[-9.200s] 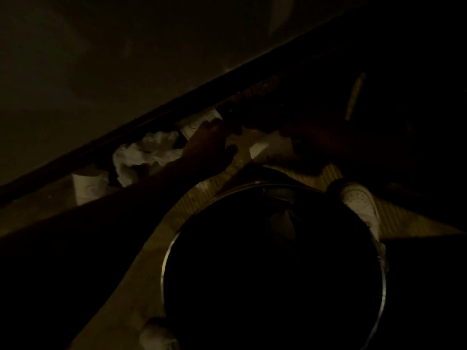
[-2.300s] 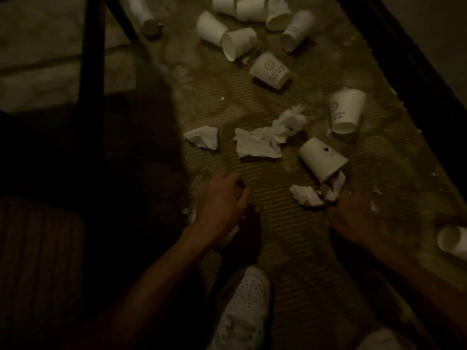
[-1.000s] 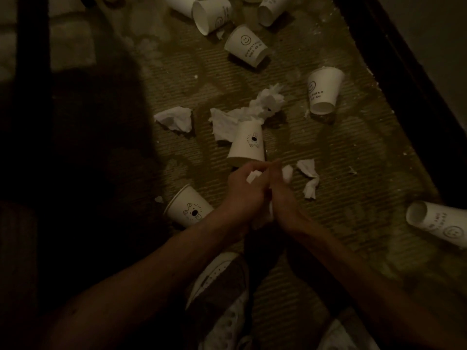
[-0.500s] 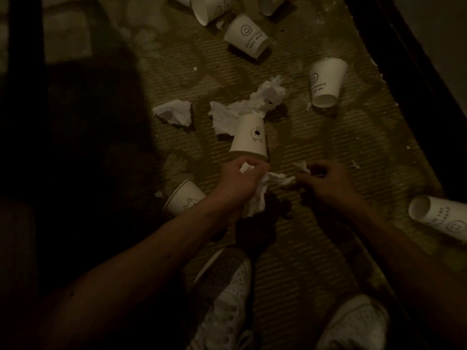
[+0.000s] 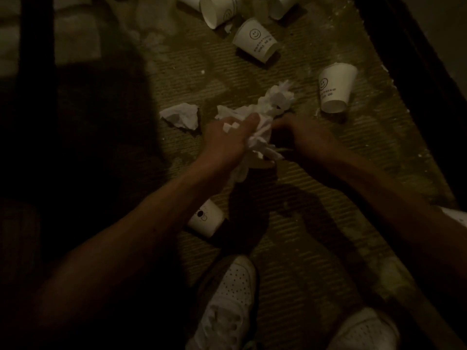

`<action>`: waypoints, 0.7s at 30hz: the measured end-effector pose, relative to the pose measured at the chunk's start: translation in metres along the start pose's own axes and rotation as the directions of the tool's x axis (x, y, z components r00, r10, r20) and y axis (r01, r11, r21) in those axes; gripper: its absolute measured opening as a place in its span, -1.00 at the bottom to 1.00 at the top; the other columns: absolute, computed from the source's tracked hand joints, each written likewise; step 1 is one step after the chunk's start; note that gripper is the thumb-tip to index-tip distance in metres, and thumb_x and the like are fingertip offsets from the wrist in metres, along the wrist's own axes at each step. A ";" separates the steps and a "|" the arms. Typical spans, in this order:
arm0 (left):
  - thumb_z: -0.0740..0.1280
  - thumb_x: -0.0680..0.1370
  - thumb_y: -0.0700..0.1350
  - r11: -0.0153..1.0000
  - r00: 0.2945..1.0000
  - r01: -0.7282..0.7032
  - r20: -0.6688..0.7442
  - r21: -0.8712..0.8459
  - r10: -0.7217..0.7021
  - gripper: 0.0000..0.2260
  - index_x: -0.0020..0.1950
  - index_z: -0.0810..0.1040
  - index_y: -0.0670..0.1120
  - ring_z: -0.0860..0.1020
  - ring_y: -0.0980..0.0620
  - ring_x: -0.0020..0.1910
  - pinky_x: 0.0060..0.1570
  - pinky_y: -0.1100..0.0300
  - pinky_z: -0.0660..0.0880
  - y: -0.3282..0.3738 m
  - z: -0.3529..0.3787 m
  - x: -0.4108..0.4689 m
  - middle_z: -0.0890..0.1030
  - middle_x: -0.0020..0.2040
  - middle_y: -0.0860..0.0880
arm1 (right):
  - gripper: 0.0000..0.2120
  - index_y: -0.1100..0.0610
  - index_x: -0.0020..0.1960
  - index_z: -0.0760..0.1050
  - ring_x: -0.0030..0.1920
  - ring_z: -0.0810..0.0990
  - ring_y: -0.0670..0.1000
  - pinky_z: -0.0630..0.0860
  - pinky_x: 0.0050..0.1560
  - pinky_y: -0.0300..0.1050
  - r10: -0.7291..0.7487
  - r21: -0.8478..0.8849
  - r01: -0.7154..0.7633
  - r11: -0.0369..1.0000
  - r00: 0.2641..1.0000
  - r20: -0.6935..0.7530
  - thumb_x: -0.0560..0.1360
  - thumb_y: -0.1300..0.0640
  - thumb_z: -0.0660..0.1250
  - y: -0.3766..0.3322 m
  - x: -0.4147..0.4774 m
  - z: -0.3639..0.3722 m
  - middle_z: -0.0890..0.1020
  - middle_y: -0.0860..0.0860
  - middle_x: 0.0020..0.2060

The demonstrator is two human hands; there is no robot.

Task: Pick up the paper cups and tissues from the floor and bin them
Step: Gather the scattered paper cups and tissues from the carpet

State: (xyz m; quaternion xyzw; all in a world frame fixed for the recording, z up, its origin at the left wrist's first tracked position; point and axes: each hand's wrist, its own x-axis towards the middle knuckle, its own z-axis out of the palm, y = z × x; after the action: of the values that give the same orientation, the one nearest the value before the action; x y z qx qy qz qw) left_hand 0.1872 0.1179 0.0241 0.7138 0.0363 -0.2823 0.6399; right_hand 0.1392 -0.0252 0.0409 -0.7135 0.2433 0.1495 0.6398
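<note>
Where the two hands meet at mid-floor, the left hand (image 5: pixel 227 141) has fingers and thumb curled round a wad of white tissues (image 5: pixel 256 145). The wad bulges out past the thumb and hangs below the palm, off the floor. The right hand (image 5: pixel 305 137) lies just beside it, fingertips pointing toward the wad and the long crumpled tissue (image 5: pixel 275 99) on the floor just beyond. Too dark to tell whether it pinches anything or how far its fingers spread.

A small crumpled tissue (image 5: pixel 182 117) lies on the floor, apart, left of the left hand.

Cups on the ribbed mat (image 5: pixel 316 236):
- near cup (image 5: pixel 206 219), on its side under the left forearm, printed mark up
- smiley cup (image 5: pixel 255 40), on its side farther out
- second smiley cup (image 5: pixel 333 88), right of the long tissue, mouth toward the camera
- more cups (image 5: pixel 219 8), cut by the top edge

White left shoe (image 5: pixel 227 306) and right shoe (image 5: pixel 364 329) at the bottom. Lighting dim; left third of the view in shadow.
</note>
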 end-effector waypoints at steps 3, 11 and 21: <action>0.37 0.59 -0.11 0.996 0.996 0.025 -0.089 0.090 -0.017 -0.90 -0.11 0.59 -0.07 0.68 0.07 -0.28 -0.28 0.15 0.62 0.007 -0.015 0.027 0.69 -0.22 -0.05 | -0.83 0.03 0.01 0.60 0.06 0.65 -0.03 0.61 0.04 -0.09 -0.041 -0.144 0.030 0.989 0.996 -0.076 0.63 0.07 0.23 -0.013 0.021 -0.011 0.68 -0.01 0.01; 0.45 0.51 -0.09 0.884 0.987 0.076 -0.159 0.461 -0.002 -0.58 0.36 0.49 -0.03 0.56 -0.01 0.14 -0.11 0.18 0.51 -0.021 -0.034 0.104 0.55 0.20 -0.04 | -0.60 0.07 0.47 0.38 0.36 0.42 -0.03 0.44 0.25 -0.24 -0.106 -0.433 0.049 0.900 0.988 -0.109 0.66 0.02 0.17 -0.008 0.075 -0.031 0.40 0.01 0.43; 0.44 0.53 0.01 0.714 0.989 -0.131 0.038 0.688 0.145 -0.73 0.16 0.59 -0.10 0.61 0.00 -0.01 -0.13 0.13 0.51 -0.044 -0.016 0.120 0.66 0.04 -0.07 | -0.60 0.10 0.24 0.50 0.09 0.59 0.03 0.55 0.03 -0.07 0.154 -0.110 -0.166 0.980 0.982 -0.111 0.63 -0.17 0.15 -0.002 0.085 -0.017 0.57 0.06 0.23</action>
State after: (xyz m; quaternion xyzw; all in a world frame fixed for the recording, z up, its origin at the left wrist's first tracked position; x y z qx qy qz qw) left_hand 0.2748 0.1033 -0.0686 0.9033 -0.1184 -0.2206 0.3483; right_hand 0.2098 -0.0551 0.0004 -0.7350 0.3231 0.1782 0.5688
